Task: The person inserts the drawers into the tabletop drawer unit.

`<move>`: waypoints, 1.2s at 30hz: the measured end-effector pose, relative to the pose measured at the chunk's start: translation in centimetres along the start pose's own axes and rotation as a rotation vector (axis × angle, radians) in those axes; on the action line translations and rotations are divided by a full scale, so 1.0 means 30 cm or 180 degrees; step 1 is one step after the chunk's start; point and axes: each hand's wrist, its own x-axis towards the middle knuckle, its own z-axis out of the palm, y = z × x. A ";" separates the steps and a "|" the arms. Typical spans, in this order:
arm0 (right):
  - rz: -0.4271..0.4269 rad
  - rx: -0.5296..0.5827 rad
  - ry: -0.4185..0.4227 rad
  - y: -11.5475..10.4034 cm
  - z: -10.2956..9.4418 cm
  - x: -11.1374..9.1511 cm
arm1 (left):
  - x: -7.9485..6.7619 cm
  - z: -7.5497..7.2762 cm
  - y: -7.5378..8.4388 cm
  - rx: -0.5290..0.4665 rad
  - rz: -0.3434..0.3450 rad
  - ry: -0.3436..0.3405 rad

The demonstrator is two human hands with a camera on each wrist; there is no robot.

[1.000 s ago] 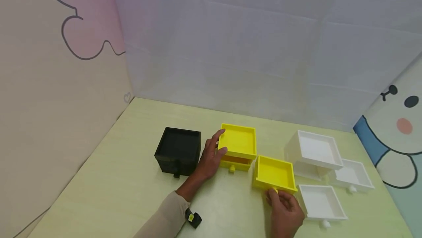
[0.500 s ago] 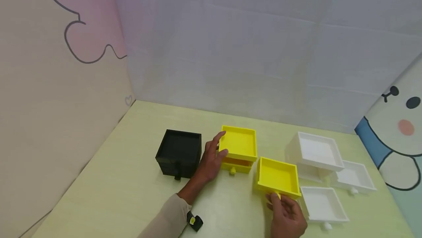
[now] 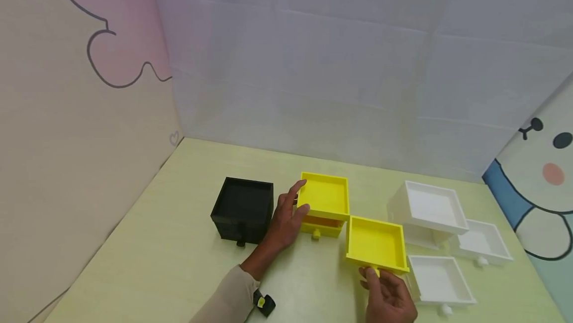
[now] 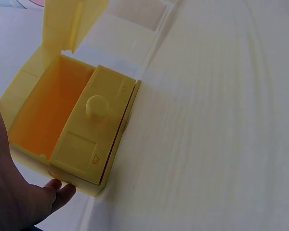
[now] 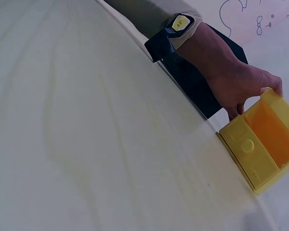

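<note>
In the head view my left hand (image 3: pixel 285 218) holds the left side of a small yellow drawer cabinet (image 3: pixel 323 194), its thumb near the front top edge. The cabinet's upper slot is open and shows an orange-looking inside; a lower drawer with a round knob (image 4: pixel 97 107) sits shut below it. My right hand (image 3: pixel 388 293) pinches the knob of a pulled-out yellow drawer (image 3: pixel 377 244), held just right of and in front of the cabinet. The drawer has nothing in it. In the left wrist view this drawer (image 4: pixel 73 21) appears close beside the open slot.
A black drawer cabinet (image 3: pixel 243 206) stands left of my left hand. At the right is a white cabinet (image 3: pixel 431 206), with one white drawer (image 3: pixel 481 241) beside it and another (image 3: pixel 438 278) in front, close to my right hand. A fabric wall (image 3: pixel 313 79) closes off the back.
The yellow drawer has shifted slightly right, then back left, and its left side wall shows less now. My left hand keeps its hold on the cabinet.
</note>
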 end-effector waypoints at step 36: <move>0.0169 -0.0465 -0.0218 -0.017 -0.009 -0.121 | 0.002 -0.001 -0.006 -0.0117 0.0065 -0.0058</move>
